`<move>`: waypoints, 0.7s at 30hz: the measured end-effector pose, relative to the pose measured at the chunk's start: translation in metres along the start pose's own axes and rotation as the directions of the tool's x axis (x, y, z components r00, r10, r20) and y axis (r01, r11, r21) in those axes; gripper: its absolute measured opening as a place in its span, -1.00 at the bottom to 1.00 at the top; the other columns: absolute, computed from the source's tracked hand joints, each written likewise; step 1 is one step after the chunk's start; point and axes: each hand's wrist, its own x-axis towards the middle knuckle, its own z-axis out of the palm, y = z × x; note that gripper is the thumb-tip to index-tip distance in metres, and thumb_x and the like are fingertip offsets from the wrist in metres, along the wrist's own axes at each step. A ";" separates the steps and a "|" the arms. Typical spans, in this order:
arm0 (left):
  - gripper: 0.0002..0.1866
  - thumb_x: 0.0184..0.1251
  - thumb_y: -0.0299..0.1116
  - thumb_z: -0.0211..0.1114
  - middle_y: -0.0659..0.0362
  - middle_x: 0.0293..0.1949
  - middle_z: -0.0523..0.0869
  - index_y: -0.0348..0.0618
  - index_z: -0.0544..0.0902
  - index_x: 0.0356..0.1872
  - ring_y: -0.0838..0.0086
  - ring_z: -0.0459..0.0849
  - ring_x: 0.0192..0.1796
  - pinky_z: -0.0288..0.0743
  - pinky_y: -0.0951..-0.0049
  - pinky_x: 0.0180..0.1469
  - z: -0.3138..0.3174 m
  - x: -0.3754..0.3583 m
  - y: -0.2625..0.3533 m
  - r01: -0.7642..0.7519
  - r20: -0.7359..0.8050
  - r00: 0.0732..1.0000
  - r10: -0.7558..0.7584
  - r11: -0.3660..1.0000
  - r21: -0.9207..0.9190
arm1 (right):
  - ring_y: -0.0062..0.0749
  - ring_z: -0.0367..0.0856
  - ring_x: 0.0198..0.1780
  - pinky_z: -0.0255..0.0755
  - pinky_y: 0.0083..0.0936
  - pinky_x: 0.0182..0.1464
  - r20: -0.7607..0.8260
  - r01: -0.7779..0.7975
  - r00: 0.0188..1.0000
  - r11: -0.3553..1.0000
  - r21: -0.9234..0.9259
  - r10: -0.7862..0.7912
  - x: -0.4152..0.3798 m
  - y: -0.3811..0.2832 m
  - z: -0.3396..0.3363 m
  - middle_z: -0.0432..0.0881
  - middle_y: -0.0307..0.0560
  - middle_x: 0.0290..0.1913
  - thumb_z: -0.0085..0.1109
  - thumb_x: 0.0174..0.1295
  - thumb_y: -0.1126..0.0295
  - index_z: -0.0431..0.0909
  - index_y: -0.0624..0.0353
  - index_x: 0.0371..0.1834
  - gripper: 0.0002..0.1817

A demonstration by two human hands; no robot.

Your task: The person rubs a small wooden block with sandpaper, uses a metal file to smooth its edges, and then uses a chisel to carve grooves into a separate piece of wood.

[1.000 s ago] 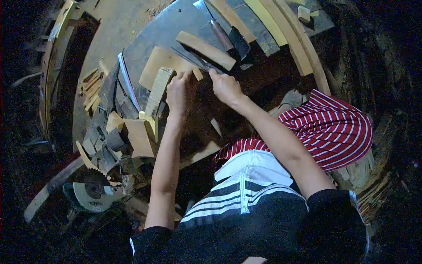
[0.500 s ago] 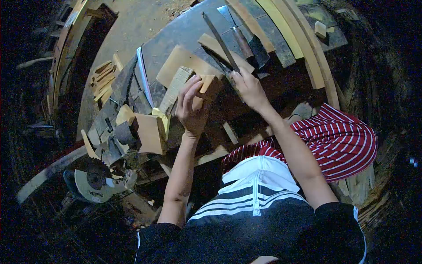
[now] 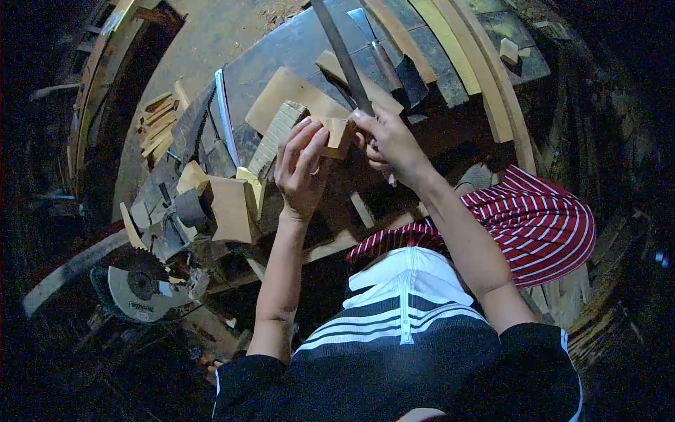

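Note:
My left hand (image 3: 301, 169) is closed on a small wooden block (image 3: 335, 135), fingers over its near side. Behind that block lie a ridged strip of wood (image 3: 278, 139) and a flat board (image 3: 281, 102). In my right hand (image 3: 394, 144) is a long dark file (image 3: 340, 53), gripped near its lower end. It points up and away across the bench, and its far tip runs out of the top of the view. The held end is hidden by my fingers, which are close to the block's right edge.
On the bench are a chisel-like tool (image 3: 380, 60), a handsaw (image 3: 205, 119), a blue-white metal strip (image 3: 226, 116) and wood offcuts (image 3: 158, 126). A circular-blade power tool (image 3: 140, 292) sits at lower left. Long curved timbers (image 3: 485, 70) lie at right.
The file has swung more upright and slid farther forward, its tip leaving the view. My right hand has shifted slightly left, nearer the block. My left hand still holds the block.

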 end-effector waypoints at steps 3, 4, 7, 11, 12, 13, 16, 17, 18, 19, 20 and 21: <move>-0.61 -0.01 -0.53 0.34 0.13 -0.05 0.64 -0.10 0.63 -0.06 0.22 0.60 0.06 0.52 0.30 0.07 0.006 -0.004 -0.009 -0.008 0.078 0.997 0.005 0.999 0.039 | -0.50 0.50 -0.51 0.38 -0.51 -0.42 -0.032 0.229 0.964 0.887 -0.401 -0.264 0.012 0.012 -0.007 0.50 -0.24 -0.54 0.02 0.33 0.13 0.49 0.21 -0.23 -0.67; -0.61 -0.01 -0.53 0.34 0.13 -0.05 0.64 -0.10 0.63 -0.06 0.22 0.60 0.06 0.52 0.30 0.07 0.010 -0.006 -0.012 -0.006 0.079 0.997 0.003 0.999 0.036 | -0.50 0.50 -0.51 0.38 -0.51 -0.42 -0.035 0.226 0.964 0.887 -0.402 -0.262 0.019 0.022 -0.013 0.50 -0.24 -0.54 0.02 0.33 0.13 0.49 0.21 -0.23 -0.67; -0.59 -0.05 -0.51 0.32 0.19 -0.10 0.61 -0.02 0.61 -0.06 0.32 0.59 0.00 0.55 0.36 0.00 0.027 -0.010 -0.026 0.001 0.318 0.947 -0.036 0.994 0.111 | -0.47 0.39 -0.72 0.25 -0.58 -0.67 -0.218 0.211 0.905 0.830 -0.516 -0.365 0.040 0.049 -0.032 0.44 -0.24 -0.62 -0.11 0.40 0.12 0.44 0.19 -0.20 -0.67; -0.63 0.02 -0.44 0.28 0.15 -0.16 0.60 -0.02 0.57 -0.06 0.26 0.58 -0.05 0.54 0.36 -0.02 0.048 -0.017 -0.051 0.130 0.424 0.888 -0.179 0.981 0.142 | 0.33 0.51 -0.28 0.42 0.00 -0.31 -0.164 0.088 0.863 0.461 -0.883 -0.479 0.030 0.054 -0.047 0.55 0.34 -0.38 -0.17 0.38 0.23 0.40 0.30 -0.23 -0.69; -0.63 0.02 -0.44 0.28 0.15 -0.16 0.60 -0.02 0.57 -0.06 0.26 0.58 -0.05 0.54 0.36 -0.02 0.049 -0.012 -0.052 0.130 0.427 0.887 -0.176 0.982 0.135 | 0.33 0.51 -0.28 0.42 0.00 -0.31 -0.170 0.081 0.862 0.461 -0.884 -0.478 0.028 0.058 -0.048 0.55 0.34 -0.38 -0.17 0.38 0.23 0.40 0.30 -0.23 -0.69; -0.65 0.02 -0.43 0.28 0.13 -0.15 0.60 -0.04 0.56 -0.08 0.23 0.58 -0.05 0.54 0.33 -0.03 0.047 -0.008 -0.054 0.160 0.485 0.849 -0.207 0.977 0.137 | 0.30 0.53 -0.27 0.41 0.03 -0.30 -0.147 0.057 0.881 0.410 -0.911 -0.450 0.027 0.064 -0.048 0.56 0.34 -0.38 -0.20 0.39 0.23 0.40 0.29 -0.25 -0.70; -0.69 0.03 -0.40 0.30 0.08 -0.13 0.61 -0.09 0.53 -0.14 0.14 0.57 -0.06 0.52 0.25 -0.04 0.042 0.009 -0.055 0.163 0.577 0.791 -0.203 0.979 0.121 | 0.25 0.58 -0.31 0.43 0.09 -0.28 -0.119 0.037 0.899 0.342 -0.939 -0.423 0.021 0.065 -0.033 0.59 0.30 -0.42 -0.22 0.38 0.25 0.39 0.23 -0.27 -0.72; -0.67 0.02 -0.41 0.30 0.07 -0.13 0.61 -0.10 0.53 -0.13 0.12 0.57 -0.06 0.52 0.24 -0.03 0.040 0.013 -0.053 0.156 0.605 0.770 -0.202 0.979 0.129 | 0.24 0.59 -0.34 0.45 0.10 -0.30 -0.116 -0.016 0.910 0.248 -0.969 -0.397 0.021 0.063 -0.026 0.60 0.28 -0.44 -0.21 0.38 0.26 0.39 0.22 -0.26 -0.74; -0.66 0.01 -0.42 0.30 0.07 -0.12 0.61 -0.12 0.52 -0.11 0.10 0.56 -0.06 0.51 0.24 -0.02 0.040 0.014 -0.052 0.146 0.634 0.747 -0.201 0.980 0.138 | 0.23 0.61 -0.36 0.46 0.10 -0.32 -0.118 -0.066 0.921 0.151 -0.986 -0.371 0.020 0.061 -0.022 0.60 0.27 -0.45 -0.20 0.37 0.27 0.39 0.21 -0.24 -0.76; -0.66 0.01 -0.42 0.30 0.07 -0.12 0.61 -0.12 0.52 -0.11 0.10 0.56 -0.06 0.51 0.24 -0.02 0.041 0.015 -0.056 0.142 0.641 0.742 -0.196 0.980 0.136 | 0.20 0.62 -0.38 0.49 0.08 -0.34 -0.116 -0.068 0.924 0.142 -0.988 -0.364 0.021 0.058 -0.020 0.61 0.25 -0.47 -0.19 0.37 0.28 0.38 0.19 -0.22 -0.78; -0.63 -0.01 -0.44 0.30 0.06 -0.11 0.60 -0.12 0.50 -0.09 0.10 0.56 -0.05 0.51 0.23 -0.02 0.043 0.014 -0.061 0.108 0.661 0.732 -0.165 0.986 0.127 | 0.20 0.62 -0.38 0.49 0.08 -0.34 -0.126 -0.075 0.923 0.151 -0.986 -0.364 0.026 0.061 -0.023 0.61 0.25 -0.47 -0.19 0.37 0.28 0.38 0.19 -0.22 -0.78; -0.60 -0.02 -0.46 0.29 0.04 -0.10 0.60 -0.13 0.49 -0.07 0.09 0.55 -0.03 0.51 0.23 -0.01 0.044 0.013 -0.065 0.076 0.680 0.721 -0.134 0.991 0.115 | 0.21 0.62 -0.38 0.49 0.07 -0.35 -0.115 -0.060 0.921 0.157 -0.986 -0.371 0.033 0.065 -0.028 0.61 0.26 -0.47 -0.19 0.37 0.28 0.38 0.20 -0.22 -0.78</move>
